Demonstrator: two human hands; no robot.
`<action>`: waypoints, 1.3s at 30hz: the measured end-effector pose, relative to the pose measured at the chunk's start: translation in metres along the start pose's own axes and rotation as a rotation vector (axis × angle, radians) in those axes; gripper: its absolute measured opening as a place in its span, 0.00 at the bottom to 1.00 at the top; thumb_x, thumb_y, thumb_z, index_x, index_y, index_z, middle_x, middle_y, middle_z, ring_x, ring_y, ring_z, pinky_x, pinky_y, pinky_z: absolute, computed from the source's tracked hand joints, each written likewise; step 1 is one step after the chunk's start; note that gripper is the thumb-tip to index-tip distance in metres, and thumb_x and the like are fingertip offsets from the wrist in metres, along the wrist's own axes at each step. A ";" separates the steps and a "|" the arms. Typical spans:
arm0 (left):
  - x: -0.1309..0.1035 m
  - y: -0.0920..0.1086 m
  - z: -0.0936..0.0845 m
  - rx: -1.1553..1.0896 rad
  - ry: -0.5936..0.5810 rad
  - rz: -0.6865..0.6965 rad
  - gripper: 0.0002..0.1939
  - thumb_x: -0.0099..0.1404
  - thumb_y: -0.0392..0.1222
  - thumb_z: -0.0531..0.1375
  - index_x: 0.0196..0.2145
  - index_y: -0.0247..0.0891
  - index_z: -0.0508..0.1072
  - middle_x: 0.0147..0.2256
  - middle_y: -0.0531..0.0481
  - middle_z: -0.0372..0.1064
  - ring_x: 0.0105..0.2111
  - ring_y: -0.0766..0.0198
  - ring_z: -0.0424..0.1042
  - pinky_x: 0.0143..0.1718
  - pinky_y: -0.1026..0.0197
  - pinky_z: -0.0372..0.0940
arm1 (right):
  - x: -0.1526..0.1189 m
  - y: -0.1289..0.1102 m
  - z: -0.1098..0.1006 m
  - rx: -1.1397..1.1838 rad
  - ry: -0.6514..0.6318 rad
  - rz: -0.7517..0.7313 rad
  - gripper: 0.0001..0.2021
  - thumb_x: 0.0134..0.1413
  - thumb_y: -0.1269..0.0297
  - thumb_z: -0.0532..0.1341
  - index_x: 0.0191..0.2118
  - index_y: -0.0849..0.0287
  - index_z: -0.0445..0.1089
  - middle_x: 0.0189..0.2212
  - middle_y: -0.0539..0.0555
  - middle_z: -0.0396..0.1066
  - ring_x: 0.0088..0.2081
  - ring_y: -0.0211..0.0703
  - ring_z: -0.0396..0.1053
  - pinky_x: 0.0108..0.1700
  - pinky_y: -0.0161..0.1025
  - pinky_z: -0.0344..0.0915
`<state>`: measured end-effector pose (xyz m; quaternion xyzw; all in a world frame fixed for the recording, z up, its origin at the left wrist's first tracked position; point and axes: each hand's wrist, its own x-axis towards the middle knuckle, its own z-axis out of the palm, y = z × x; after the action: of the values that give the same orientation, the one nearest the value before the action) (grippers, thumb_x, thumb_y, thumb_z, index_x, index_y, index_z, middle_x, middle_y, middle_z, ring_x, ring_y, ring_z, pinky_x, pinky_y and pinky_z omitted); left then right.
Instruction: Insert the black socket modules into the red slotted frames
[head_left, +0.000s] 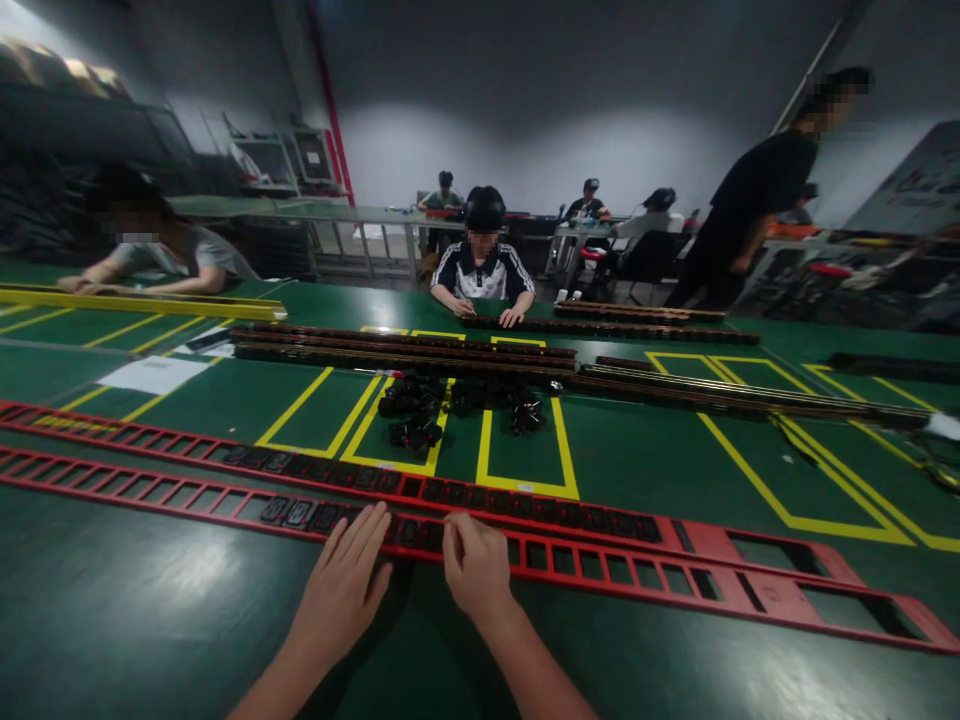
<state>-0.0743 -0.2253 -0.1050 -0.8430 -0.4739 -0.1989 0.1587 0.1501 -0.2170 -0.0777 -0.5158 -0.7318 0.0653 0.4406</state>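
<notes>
Two long red slotted strips lie side by side across the green table. My left hand [345, 570] rests flat, fingers stretched out, on the near strip [720, 580], partly covering the black sockets [298, 513] in its slots. To its right, my right hand [478, 565] is closed, its fingertips curled down at the same strip beside a black socket [409, 530]. Whatever those fingertips may hold is hidden. Behind it, the far strip [712, 540] carries a row of black sockets [540, 507] in its middle slots.
Loose black parts [415, 432] lie in a pile beyond the strips. Long dark rails [405, 350] stretch across the table behind them. White paper [154, 374] lies at left. A co-worker [484, 265] sits opposite, another person [161, 250] at left; someone [757, 200] stands at right.
</notes>
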 end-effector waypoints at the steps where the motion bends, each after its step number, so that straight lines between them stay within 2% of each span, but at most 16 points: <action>1: 0.000 0.000 -0.001 0.010 -0.007 0.007 0.34 0.69 0.40 0.53 0.70 0.36 0.49 0.66 0.44 0.56 0.64 0.53 0.58 0.67 0.48 0.46 | -0.001 0.000 0.000 -0.003 0.005 -0.008 0.11 0.64 0.70 0.49 0.37 0.59 0.68 0.23 0.50 0.70 0.24 0.36 0.67 0.28 0.34 0.55; 5: 0.001 0.001 -0.005 -0.006 -0.044 0.012 0.36 0.68 0.40 0.52 0.71 0.35 0.45 0.66 0.42 0.56 0.64 0.52 0.59 0.67 0.48 0.44 | -0.001 -0.004 0.000 -0.022 0.019 -0.027 0.10 0.63 0.71 0.50 0.38 0.59 0.68 0.25 0.51 0.72 0.26 0.38 0.69 0.30 0.35 0.59; 10: 0.004 0.002 -0.011 -0.069 -0.052 -0.019 0.35 0.69 0.38 0.52 0.70 0.36 0.46 0.64 0.42 0.59 0.63 0.51 0.61 0.66 0.47 0.46 | 0.000 -0.006 0.002 -0.083 0.035 -0.055 0.10 0.62 0.71 0.51 0.38 0.60 0.70 0.27 0.53 0.75 0.28 0.40 0.72 0.33 0.36 0.63; 12: 0.005 0.001 -0.010 -0.085 -0.049 -0.041 0.34 0.69 0.39 0.52 0.70 0.36 0.48 0.64 0.41 0.58 0.63 0.50 0.60 0.66 0.45 0.48 | 0.000 -0.003 0.003 -0.086 0.021 -0.072 0.10 0.63 0.70 0.52 0.38 0.59 0.70 0.28 0.54 0.76 0.30 0.40 0.74 0.35 0.35 0.65; 16: 0.005 0.000 -0.006 -0.111 -0.071 -0.025 0.32 0.70 0.42 0.53 0.69 0.36 0.52 0.65 0.41 0.57 0.64 0.50 0.59 0.65 0.44 0.49 | 0.000 0.003 0.006 -0.031 0.009 -0.064 0.10 0.64 0.69 0.51 0.39 0.59 0.70 0.28 0.53 0.76 0.28 0.38 0.73 0.33 0.33 0.64; 18: 0.005 0.001 -0.005 -0.112 -0.021 -0.075 0.30 0.70 0.41 0.52 0.67 0.35 0.55 0.64 0.40 0.59 0.63 0.49 0.60 0.65 0.43 0.49 | 0.001 0.003 0.005 -0.054 -0.017 -0.055 0.11 0.64 0.68 0.51 0.38 0.59 0.71 0.26 0.52 0.75 0.27 0.39 0.72 0.32 0.33 0.63; 23: 0.007 0.005 -0.013 -0.164 -0.085 -0.091 0.28 0.69 0.41 0.53 0.65 0.35 0.60 0.64 0.40 0.58 0.64 0.49 0.57 0.66 0.42 0.47 | 0.001 0.001 0.004 -0.061 0.004 0.016 0.12 0.65 0.67 0.50 0.38 0.59 0.71 0.27 0.53 0.75 0.28 0.39 0.73 0.32 0.34 0.62; 26: 0.023 0.007 -0.024 -0.182 -0.109 -0.094 0.23 0.69 0.43 0.54 0.60 0.36 0.65 0.60 0.40 0.64 0.62 0.49 0.61 0.65 0.42 0.48 | 0.001 0.002 0.004 -0.069 -0.003 0.013 0.13 0.65 0.66 0.50 0.37 0.58 0.71 0.28 0.53 0.76 0.29 0.40 0.73 0.33 0.34 0.62; 28: 0.041 0.011 -0.027 -0.213 -0.149 -0.047 0.19 0.70 0.44 0.53 0.56 0.38 0.68 0.55 0.41 0.69 0.56 0.51 0.66 0.63 0.44 0.53 | 0.001 0.003 0.004 -0.080 -0.013 -0.006 0.13 0.65 0.67 0.50 0.37 0.58 0.71 0.30 0.54 0.76 0.31 0.41 0.74 0.34 0.34 0.63; 31: 0.069 0.020 -0.021 -0.244 -0.258 0.059 0.13 0.71 0.42 0.52 0.48 0.37 0.72 0.46 0.43 0.73 0.47 0.55 0.70 0.52 0.51 0.63 | 0.000 0.001 0.003 -0.072 -0.023 0.018 0.13 0.65 0.67 0.50 0.37 0.58 0.71 0.31 0.55 0.77 0.32 0.41 0.74 0.35 0.34 0.63; 33: 0.082 0.027 -0.015 -0.223 -0.323 0.121 0.10 0.71 0.41 0.53 0.42 0.37 0.73 0.41 0.44 0.72 0.43 0.55 0.70 0.46 0.53 0.64 | -0.001 0.000 0.003 -0.048 -0.024 0.067 0.13 0.65 0.67 0.50 0.37 0.58 0.71 0.30 0.54 0.76 0.31 0.41 0.74 0.35 0.34 0.63; 35: 0.088 0.032 -0.009 -0.193 -0.339 0.161 0.10 0.70 0.42 0.53 0.39 0.36 0.72 0.39 0.44 0.71 0.41 0.54 0.70 0.44 0.53 0.64 | -0.001 -0.002 0.001 -0.019 -0.034 0.120 0.12 0.65 0.66 0.50 0.37 0.57 0.71 0.29 0.53 0.75 0.30 0.40 0.73 0.34 0.34 0.63; 39: 0.085 0.034 -0.005 -0.196 -0.276 0.154 0.11 0.71 0.43 0.52 0.39 0.37 0.72 0.36 0.45 0.70 0.39 0.55 0.69 0.41 0.53 0.62 | 0.015 0.002 -0.009 -0.025 -0.091 0.164 0.12 0.65 0.66 0.50 0.38 0.57 0.71 0.31 0.52 0.74 0.33 0.40 0.72 0.37 0.34 0.65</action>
<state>-0.0053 -0.1817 -0.0623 -0.9075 -0.4037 -0.1140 0.0240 0.1570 -0.2074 -0.0647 -0.5761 -0.7070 0.1155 0.3936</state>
